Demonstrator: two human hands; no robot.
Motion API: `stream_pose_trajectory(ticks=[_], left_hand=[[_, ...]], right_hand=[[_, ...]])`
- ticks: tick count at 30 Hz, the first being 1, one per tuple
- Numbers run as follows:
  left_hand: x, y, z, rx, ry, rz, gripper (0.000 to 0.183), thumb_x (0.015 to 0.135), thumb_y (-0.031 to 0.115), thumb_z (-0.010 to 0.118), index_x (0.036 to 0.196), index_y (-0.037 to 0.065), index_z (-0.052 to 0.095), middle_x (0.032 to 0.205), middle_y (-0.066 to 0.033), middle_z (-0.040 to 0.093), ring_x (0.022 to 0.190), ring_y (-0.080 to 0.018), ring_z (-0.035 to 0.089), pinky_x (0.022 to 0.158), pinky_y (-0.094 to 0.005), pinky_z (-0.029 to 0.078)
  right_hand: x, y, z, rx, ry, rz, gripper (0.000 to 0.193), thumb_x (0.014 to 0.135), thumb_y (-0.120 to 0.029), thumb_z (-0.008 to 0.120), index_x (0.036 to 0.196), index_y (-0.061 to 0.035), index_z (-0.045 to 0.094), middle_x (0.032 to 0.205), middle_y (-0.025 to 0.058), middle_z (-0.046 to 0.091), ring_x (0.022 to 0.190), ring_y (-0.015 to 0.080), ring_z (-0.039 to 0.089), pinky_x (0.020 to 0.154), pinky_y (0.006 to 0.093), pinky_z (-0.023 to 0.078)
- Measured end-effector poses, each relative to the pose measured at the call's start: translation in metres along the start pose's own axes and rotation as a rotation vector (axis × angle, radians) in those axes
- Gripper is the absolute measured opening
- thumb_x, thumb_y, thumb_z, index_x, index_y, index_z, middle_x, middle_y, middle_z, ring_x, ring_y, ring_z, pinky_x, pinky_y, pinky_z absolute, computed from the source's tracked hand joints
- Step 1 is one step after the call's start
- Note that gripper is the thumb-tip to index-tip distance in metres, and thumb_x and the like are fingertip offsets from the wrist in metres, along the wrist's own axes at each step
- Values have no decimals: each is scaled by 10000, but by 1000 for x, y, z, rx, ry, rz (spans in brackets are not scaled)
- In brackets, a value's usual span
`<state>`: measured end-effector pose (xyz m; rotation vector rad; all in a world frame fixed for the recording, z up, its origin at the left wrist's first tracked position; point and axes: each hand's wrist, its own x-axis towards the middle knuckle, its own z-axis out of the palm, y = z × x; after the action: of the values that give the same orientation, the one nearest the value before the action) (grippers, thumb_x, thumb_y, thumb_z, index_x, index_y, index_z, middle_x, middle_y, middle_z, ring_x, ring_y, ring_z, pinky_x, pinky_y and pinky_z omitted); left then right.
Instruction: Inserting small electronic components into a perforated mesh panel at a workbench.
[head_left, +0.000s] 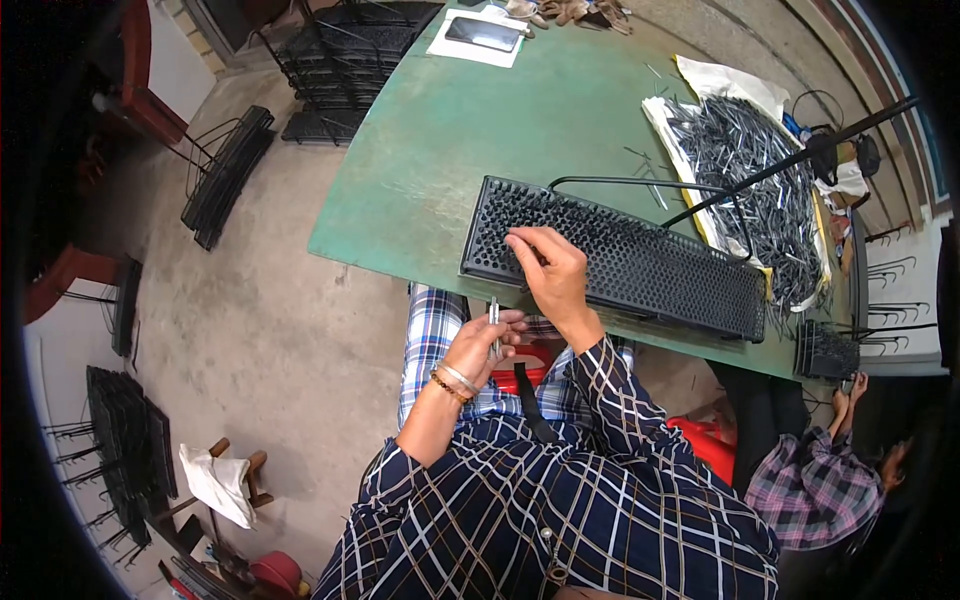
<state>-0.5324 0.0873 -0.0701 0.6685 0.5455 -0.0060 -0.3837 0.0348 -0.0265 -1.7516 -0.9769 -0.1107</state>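
Observation:
A long black rack with rows of small round holes or studs lies along the near edge of the green table, its bent wire handle resting across the top. My right hand is over the rack's left part, thumb and forefinger pinched at its surface; anything between them is too small to make out. Below the table edge, my left hand is closed around a slim silver metal tool pointing up toward the rack. The tool's lower part is hidden by the fingers, so its exact kind does not show.
A heap of thin dark metal pins fills a white sack on the table's right. A phone and work gloves lie at the far edge. Stacked black racks stand on the floor. At right, another person handles a similar rack.

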Motion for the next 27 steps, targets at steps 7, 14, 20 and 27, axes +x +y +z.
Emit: stream_pose_trajectory(ticks=[7,14,20,27], left_hand=[[-9,10,16,-18,37,-94,289,962,182,417,1193,21,483,982,-99,589,849,-157,591,678,-271,507],[-5,5,7,1,-33,-44,292,968,167,412,1201,1,468,965,-98,589,738,-128,566,607,-236,476],[-4,3,7,17,-40,-28,306,964,154,422,1204,-31,463,943,-93,590,703,-109,533,585,-220,454],[-7,5,9,-8,-50,-8,294,961,159,436,1169,-42,486,954,-97,594,767,-123,574,619,-219,479]], right_hand=[[-3,4,5,-145,-9,-241,99,759,-73,686,843,-31,656,780,78,640,675,243,620,589,329,480],[-4,1,6,-167,0,-255,97,763,-66,680,841,-18,648,800,93,653,698,243,631,586,329,479],[-10,7,5,-178,-63,-230,100,764,-74,679,853,-35,656,812,83,634,703,247,616,608,341,477],[-6,-1,-3,-297,-154,-279,145,751,-81,689,889,-44,663,826,66,587,711,231,594,591,327,474]])
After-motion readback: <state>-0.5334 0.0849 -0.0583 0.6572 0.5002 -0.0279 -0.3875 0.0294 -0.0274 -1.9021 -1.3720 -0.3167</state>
